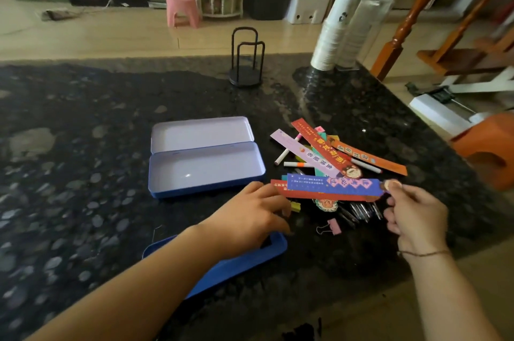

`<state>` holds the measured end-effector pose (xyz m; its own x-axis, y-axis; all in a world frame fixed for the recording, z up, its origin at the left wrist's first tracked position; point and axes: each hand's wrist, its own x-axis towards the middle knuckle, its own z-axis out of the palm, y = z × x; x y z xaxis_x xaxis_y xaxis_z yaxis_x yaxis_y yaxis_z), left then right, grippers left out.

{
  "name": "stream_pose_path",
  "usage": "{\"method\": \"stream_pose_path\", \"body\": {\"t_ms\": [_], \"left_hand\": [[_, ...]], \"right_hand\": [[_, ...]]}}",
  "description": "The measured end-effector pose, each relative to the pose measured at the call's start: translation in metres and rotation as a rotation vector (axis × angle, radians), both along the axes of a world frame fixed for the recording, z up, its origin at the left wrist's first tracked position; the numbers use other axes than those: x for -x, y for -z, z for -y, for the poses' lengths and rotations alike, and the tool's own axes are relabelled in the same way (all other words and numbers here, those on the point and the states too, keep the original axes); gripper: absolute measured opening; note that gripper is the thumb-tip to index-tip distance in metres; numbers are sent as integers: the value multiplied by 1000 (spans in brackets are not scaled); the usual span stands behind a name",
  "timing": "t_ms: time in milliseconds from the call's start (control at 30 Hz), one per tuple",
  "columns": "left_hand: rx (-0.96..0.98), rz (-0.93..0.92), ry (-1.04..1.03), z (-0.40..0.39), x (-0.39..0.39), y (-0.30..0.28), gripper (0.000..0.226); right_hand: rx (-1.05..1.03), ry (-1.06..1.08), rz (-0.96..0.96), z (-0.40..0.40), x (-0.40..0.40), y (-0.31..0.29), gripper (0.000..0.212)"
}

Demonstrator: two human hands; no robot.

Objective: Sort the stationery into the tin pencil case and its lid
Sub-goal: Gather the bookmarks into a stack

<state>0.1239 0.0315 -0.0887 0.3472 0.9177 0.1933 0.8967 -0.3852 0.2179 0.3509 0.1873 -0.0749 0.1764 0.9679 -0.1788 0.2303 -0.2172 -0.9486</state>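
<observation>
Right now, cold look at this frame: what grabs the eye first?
The open blue tin pencil case, empty, lies mid-counter with its hinged lid flat behind. To its right sprawls a bright heap of paper bookmarks and pens. The right hand pinches the blue bookmark; the left hand reaches toward the heap.

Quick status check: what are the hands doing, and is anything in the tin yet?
Right hand pinching blue bookmark by its end. Left hand resting at pile's edge, fingers relaxed. Open tin holds nothing. Blue tray under left wrist.

Two bare arms with no sleeves come up from the bottom of the frame. The right wrist wears a thin dark string bracelet [425, 253].
</observation>
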Motion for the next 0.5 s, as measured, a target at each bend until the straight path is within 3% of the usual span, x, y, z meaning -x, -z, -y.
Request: {"method": "stream_pose_path", "body": {"t_ms": [100,167,267,333,433,500], "left_hand": [[-114,208,-134,9,-1,-10,29],[-205,418,-331,18,-2,-27,29],[-222,798,-668,35,-2,-63,26],[-32,972,-745,44,1,-80,39],[370,1092,-600,57,-2,-88,48],[613,1318,-517,61,-11,-85,45]], "right_hand": [[-100,-38,-160,-1,-8,-13,11],[-180,-73,-284,2,-11,-29,15],[-229,-193,-290,10,-3,-51,15],[-198,-346,-264,22,13,-61,15],[-167,-608,-196,47,43,-69,18],[-164,-728,-164,64,63,-67,15]]}}
